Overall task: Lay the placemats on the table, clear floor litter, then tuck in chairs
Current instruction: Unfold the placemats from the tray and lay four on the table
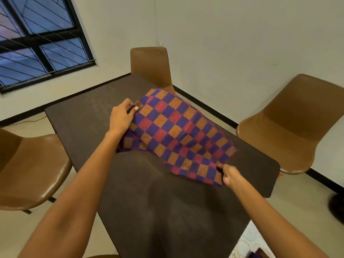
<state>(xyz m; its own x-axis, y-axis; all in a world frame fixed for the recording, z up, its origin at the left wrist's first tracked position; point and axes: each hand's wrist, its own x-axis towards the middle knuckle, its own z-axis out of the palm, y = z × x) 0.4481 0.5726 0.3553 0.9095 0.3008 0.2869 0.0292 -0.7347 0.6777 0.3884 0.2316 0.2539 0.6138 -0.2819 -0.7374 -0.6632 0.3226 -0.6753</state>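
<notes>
The placemat [176, 135] I hold is a checkerboard of deep purple, red and orange squares, the red and orange ones finely striped. The surface [158, 211] under it is dark brown, almost black, with a faint grain. The chairs [290, 123] around me are tan brown. The walls [242, 34] are off-white with a black skirting, the window frame [81, 34] is black, and the floor [307, 211] is pale beige.

One checkered placemat [178, 135] between two hands, one dark table [167, 211] beneath them, three brown chairs [290, 123] beyond and beside, one window [41, 40]
</notes>
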